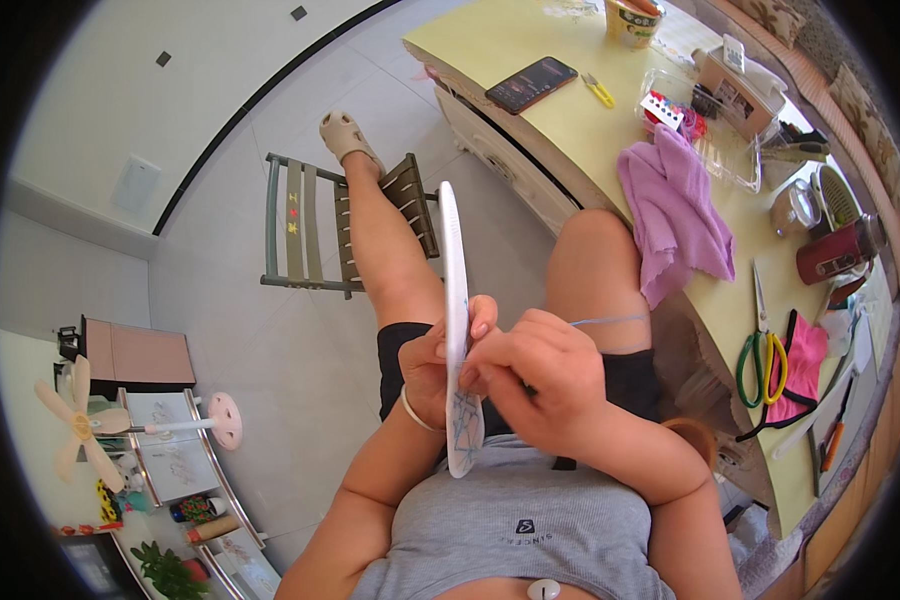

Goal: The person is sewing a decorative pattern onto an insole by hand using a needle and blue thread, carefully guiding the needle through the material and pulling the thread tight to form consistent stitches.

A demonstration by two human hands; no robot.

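A long white insole (454,260) with rounded ends stands nearly edge-on before my lap, blue lines marked on its lower face. My left hand (428,372) is closed around its middle, with fingers on both sides of the edge. Against its right face, my right hand (545,375) is closed in a pinch; whatever is between the fingertips is too small and hidden to make out. A thin blue thread (610,320) stretches rightward from behind my right hand, over my thigh.
The yellow-topped table on my right bears a purple cloth (675,215), large scissors (760,345), a phone (532,84), yellow snips (598,90), a clear plastic tray (730,160) and a dark red flask (838,252). My foot rests by a folding stool (310,220). A fan (85,420) stands left.
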